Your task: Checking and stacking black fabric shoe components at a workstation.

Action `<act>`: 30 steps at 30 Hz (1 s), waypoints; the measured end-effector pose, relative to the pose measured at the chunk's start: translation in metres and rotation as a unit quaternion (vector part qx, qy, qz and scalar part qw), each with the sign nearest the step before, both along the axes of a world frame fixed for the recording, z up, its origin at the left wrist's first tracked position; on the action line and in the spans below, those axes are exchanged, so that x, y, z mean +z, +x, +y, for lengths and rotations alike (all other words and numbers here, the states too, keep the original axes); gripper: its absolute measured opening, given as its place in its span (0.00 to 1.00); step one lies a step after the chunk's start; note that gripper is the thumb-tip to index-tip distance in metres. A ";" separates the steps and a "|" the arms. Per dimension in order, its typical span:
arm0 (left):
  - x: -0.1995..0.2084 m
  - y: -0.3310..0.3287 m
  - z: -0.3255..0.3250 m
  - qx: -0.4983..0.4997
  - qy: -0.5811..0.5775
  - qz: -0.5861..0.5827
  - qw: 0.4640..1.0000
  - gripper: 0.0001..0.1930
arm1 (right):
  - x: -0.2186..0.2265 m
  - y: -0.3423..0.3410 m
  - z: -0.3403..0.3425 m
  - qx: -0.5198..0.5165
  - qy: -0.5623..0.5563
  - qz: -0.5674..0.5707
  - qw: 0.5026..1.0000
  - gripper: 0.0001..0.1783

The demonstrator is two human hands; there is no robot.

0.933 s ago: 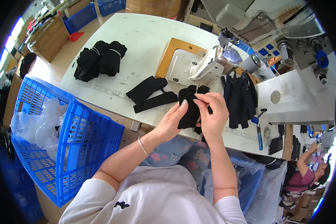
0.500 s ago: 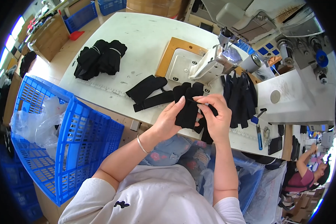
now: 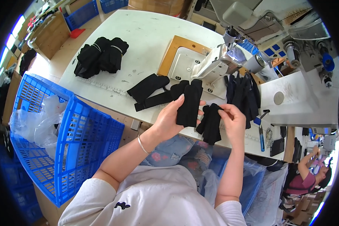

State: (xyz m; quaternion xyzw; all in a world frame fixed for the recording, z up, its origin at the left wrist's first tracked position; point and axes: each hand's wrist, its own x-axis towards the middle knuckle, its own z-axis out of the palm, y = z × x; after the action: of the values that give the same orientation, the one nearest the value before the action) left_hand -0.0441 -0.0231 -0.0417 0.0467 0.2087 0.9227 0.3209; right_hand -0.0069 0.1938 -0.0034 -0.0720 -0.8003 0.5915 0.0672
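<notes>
A thick folded black knit piece (image 3: 190,105) is in my left hand (image 3: 167,120), the thumb lying along its near side and fingertips showing past its right edge. My right hand (image 3: 234,122) pinches the top of a second black piece (image 3: 210,126), which hangs in narrow strips over the table's near edge. Just left of my left hand, a wide black piece (image 3: 148,87) and a narrow black strip (image 3: 152,101) lie on the table. Behind my hands stands the white sewing machine arm (image 3: 214,62). Whether the pieces are gloves or socks I cannot tell.
Two tied black bundles (image 3: 101,56) sit at the far left of the white table (image 3: 139,34). More black pieces (image 3: 243,90) hang beside the machine. Blue-handled snips (image 3: 261,138) and a black phone (image 3: 277,147) lie right. A blue crate (image 3: 83,139) holds clear plastic. A co-worker (image 3: 307,177) sits far right.
My right hand has moved right and down, away from the piece in my left hand, and now pinches the hanging black piece. The left hand's piece shows more fully.
</notes>
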 end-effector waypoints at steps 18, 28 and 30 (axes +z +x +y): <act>-0.006 0.004 -0.002 -0.002 -0.025 -0.003 1.000 0.18 | 0.008 -0.018 -0.059 0.084 0.141 0.253 0.953 0.11; -0.012 0.007 0.002 0.024 -0.077 0.056 0.995 0.15 | 0.021 -0.024 -0.055 0.088 0.288 0.294 0.907 0.09; -0.009 0.004 -0.002 0.005 -0.080 0.079 0.994 0.15 | 0.020 -0.019 -0.051 0.090 0.185 0.257 0.944 0.08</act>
State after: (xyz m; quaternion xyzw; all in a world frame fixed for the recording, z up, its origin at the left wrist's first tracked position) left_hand -0.0402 -0.0255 -0.0505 0.0923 0.3072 0.8980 0.3011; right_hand -0.0256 0.1428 0.0168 0.1684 -0.8544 0.4346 0.2296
